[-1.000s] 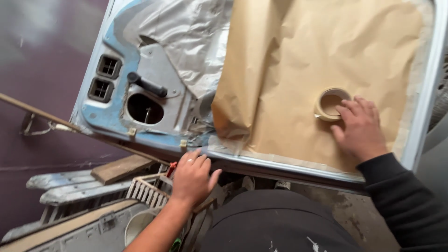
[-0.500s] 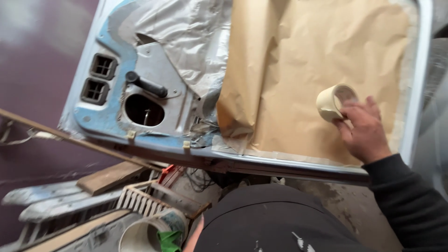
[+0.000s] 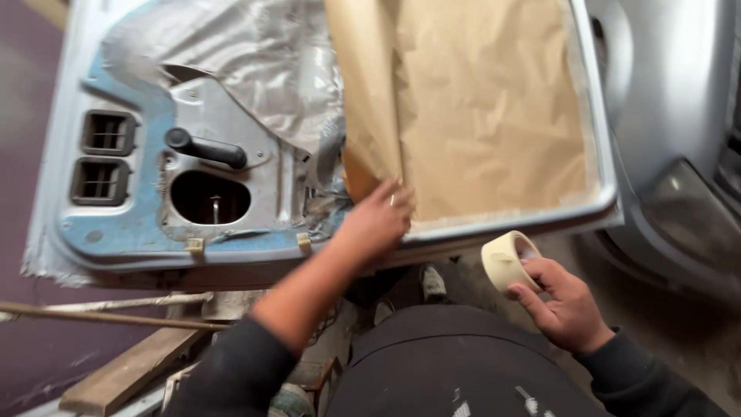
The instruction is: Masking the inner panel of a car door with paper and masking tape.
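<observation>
A car door (image 3: 139,239) lies flat in front of me, its blue inner panel bare on the left. Brown masking paper (image 3: 494,108) covers its right part, with a loose fold hanging at the paper's left edge. My left hand (image 3: 378,220) reaches up and pinches the lower corner of that fold. My right hand (image 3: 567,305) is down by my lap and holds a roll of cream masking tape (image 3: 505,261), clear of the door.
Silver plastic sheeting (image 3: 255,69) lies crumpled over the door's upper middle. A black crank handle (image 3: 204,148) and an oval hole (image 3: 210,197) sit in the panel. A grey car body (image 3: 679,154) stands on the right. Wooden sticks and planks (image 3: 116,374) lie below left.
My right hand has lifted the tape roll off the paper and drawn it down toward me. My left hand has risen from the door's lower edge to grip the paper fold.
</observation>
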